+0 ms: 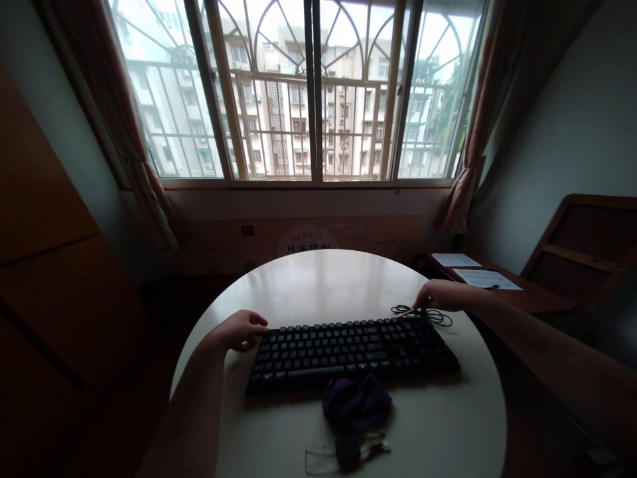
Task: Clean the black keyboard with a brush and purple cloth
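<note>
At keyboard (331, 348) | left hand (239, 330): grip unclear | right hand (434, 295): contact indistinct

The left hand (241, 330) and the right hand (434, 294) are bare. The left forearm (192, 385) and right forearm (537, 342) are also bare, becoming narrower toward the hands.

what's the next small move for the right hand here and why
Probably ease the coiled cable slightly away from the keyboard: its loops lie close against the far edge, toward the right end, and the right hand is right there. The left hand, at the keyboard's far left corner, could steady it.
</note>
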The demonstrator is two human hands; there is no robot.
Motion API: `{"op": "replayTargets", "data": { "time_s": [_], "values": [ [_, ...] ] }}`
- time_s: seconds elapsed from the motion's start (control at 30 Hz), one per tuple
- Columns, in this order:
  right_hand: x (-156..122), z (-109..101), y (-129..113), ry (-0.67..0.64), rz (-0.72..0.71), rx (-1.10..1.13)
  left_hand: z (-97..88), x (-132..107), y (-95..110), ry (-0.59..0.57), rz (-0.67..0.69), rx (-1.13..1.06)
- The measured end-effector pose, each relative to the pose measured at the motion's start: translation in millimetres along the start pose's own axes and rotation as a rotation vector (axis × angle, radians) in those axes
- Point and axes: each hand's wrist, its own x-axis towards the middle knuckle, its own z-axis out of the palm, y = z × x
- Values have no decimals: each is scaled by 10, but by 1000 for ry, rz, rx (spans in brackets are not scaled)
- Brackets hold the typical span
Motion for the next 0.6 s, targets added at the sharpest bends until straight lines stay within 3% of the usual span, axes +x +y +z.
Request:
{"op": "replayTargets", "data": {
  "time_s": [0.33, 0.47, 0.6],
  "values": [
    [16, 14, 134, 6, 30, -15, 17, -22, 18, 23, -22, -42],
    [-109, 20, 190, 14, 42, -25, 34, -68, 55, 27, -16, -52],
    [-301, 35, 156, 107, 38, 50, 29, -77, 59, 23, -8, -57]
  ]
}}
